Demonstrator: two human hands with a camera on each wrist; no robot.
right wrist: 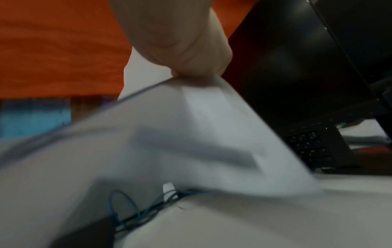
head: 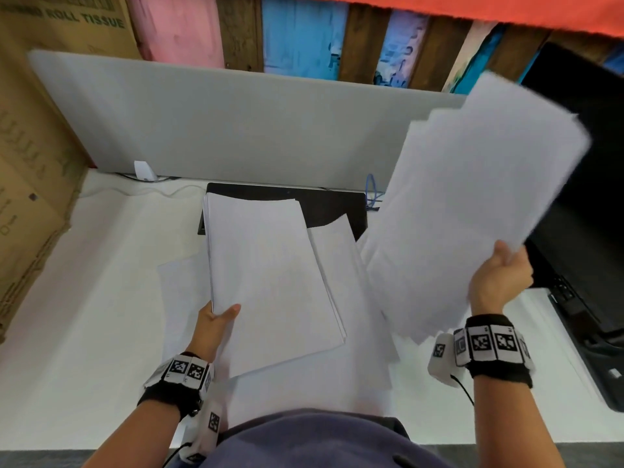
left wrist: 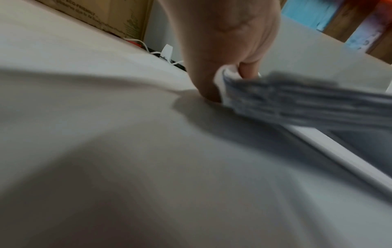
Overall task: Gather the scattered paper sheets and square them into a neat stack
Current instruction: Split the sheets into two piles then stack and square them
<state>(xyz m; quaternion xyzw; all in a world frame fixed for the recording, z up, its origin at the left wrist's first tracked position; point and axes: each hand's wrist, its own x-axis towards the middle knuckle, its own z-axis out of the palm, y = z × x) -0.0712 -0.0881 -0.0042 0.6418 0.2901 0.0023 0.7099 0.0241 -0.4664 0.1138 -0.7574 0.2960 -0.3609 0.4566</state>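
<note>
My left hand [head: 217, 319] grips the near left corner of a thick bundle of white sheets [head: 270, 278], thumb on top, lifted slightly over the desk. In the left wrist view that hand [left wrist: 229, 80] pinches the bundle's edge [left wrist: 297, 102]. My right hand [head: 503, 268] holds a second, fanned bundle of sheets [head: 472, 204] raised high at the right, blurred. The right wrist view shows this hand [right wrist: 191, 67] clamped on that paper [right wrist: 169, 142]. More loose sheets [head: 358, 298] lie on the white desk [head: 84, 298] beneath both bundles.
A black pad [head: 331, 204] lies under the papers at the back. A grey partition [head: 219, 123] closes off the far side. A cardboard box [head: 30, 163] stands at the left. An open black laptop [head: 587, 197] sits at the right. A blue cable [head: 371, 194] lies by the partition.
</note>
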